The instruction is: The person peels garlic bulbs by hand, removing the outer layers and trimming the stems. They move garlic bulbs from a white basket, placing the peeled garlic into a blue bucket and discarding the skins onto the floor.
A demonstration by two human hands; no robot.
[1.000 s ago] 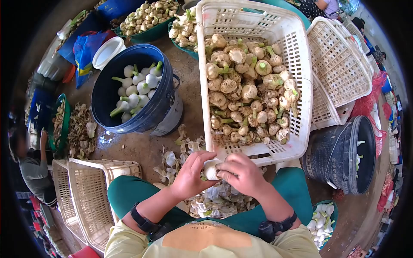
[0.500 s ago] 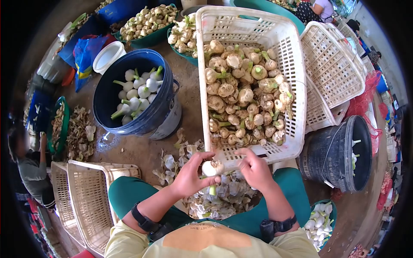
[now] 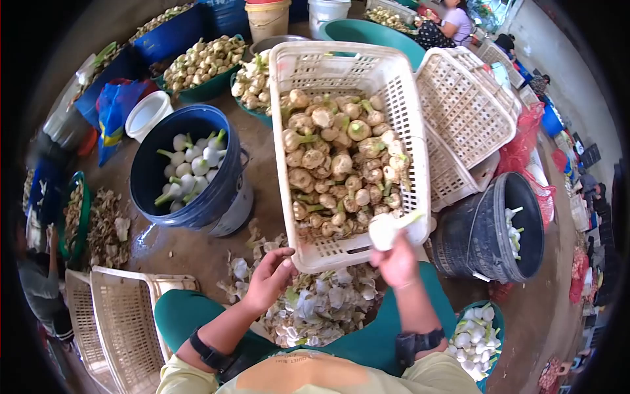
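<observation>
My right hand [image 3: 398, 262] grips a white, peeled garlic bulb [image 3: 382, 231] with a pale green stem, over the near right corner of a white plastic crate [image 3: 349, 259]. Unpeeled, brownish garlic bulbs [image 3: 341, 164] fill much of that crate. By the crate's near left corner, my left hand [image 3: 268, 281] holds nothing, thumb and fingers apart. Loose garlic skins [image 3: 321, 299] lie heaped below, between my knees.
A blue bucket [image 3: 226, 197] with white bulbs stands left, a black bucket [image 3: 453, 240] with a few right. More white bulbs fill a green basin [image 3: 474, 338] by my right knee. Empty crates [image 3: 128, 315] sit lower left; others [image 3: 466, 105] lean at right. People sit farther off.
The peeled garlic bulb has gone from my left hand into my right hand, which moved it right. My left hand has opened. The whole view has shifted, so more of the background shows.
</observation>
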